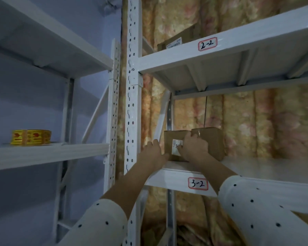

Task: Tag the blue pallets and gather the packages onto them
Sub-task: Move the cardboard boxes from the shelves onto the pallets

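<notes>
At centre right of the frame, a small brown cardboard package [174,145] sat near the front edge of the white metal shelf [256,167] tagged "3-2" [197,183], with a second, similar box [212,141] touching it just behind and to the right. The person's right hand [194,146] lay curled over the package's front face and top edge, fingers closed on it and partly covering a white printed label [176,147]; the left hand [154,151] was spread flat against the package's left side, bracing rather than gripping. The package looked stiff, square-cornered and matte, probably light given its size, and its dry card surface should not slip; taking it by two opposite sides, as here, seemed the sound hold, with a palm beneath once clear of the shelf. The shelving was smooth painted steel on perforated uprights [132,103], against a soft, folded floral curtain [256,125]. Another carton [174,41] rested on the "2-2" shelf at upper centre. A yellow roll of printed tape [31,137] stood on the shelf at the left. No blue pallets were in view.
</notes>
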Motion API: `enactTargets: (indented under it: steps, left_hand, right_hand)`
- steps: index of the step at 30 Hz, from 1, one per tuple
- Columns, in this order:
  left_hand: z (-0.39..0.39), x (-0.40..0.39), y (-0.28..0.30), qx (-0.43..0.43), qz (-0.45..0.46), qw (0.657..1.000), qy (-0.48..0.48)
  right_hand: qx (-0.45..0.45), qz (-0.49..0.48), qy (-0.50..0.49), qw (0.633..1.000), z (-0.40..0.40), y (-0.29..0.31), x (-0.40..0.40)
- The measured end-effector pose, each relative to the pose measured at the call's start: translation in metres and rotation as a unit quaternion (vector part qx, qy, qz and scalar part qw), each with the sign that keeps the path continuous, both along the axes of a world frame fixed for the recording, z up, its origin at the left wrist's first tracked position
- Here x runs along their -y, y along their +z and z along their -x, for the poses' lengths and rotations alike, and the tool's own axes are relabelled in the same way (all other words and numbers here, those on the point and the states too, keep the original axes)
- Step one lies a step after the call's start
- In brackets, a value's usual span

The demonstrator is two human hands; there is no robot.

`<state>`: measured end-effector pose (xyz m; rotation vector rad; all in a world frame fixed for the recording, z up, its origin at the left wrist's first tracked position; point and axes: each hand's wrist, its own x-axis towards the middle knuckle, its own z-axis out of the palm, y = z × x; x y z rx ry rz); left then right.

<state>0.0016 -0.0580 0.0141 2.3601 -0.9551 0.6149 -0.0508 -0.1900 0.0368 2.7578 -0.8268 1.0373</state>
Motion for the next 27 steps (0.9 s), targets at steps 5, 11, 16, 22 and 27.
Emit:
enactTargets:
  steps: [5, 11, 16, 22, 27]
  left_hand:
    - [-0.030, -0.002, 0.003, -0.044, 0.018, 0.996, -0.080]
    - [-0.048, 0.020, 0.009, -0.114, 0.062, 0.982, -0.140]
    - [-0.060, 0.039, 0.016, -0.217, 0.135, 0.951, -0.174]
    - [-0.078, 0.059, 0.028, -0.320, 0.169, 0.914, -0.184]
    - [-0.094, 0.082, 0.029, -0.353, 0.198, 0.891, -0.205]
  right_hand:
    - [0.022, -0.035, -0.055, 0.998, -0.017, -0.005, -0.006]
    - [0.059, -0.116, -0.090, 0.987, -0.023, -0.007, -0.004]
    - [0.108, -0.207, -0.046, 0.971, -0.024, 0.000, 0.008]
    - [0.116, -0.225, -0.025, 0.967, -0.038, 0.001, 0.014]
    - [0.108, -0.215, -0.034, 0.970, -0.048, 0.008, 0.022]
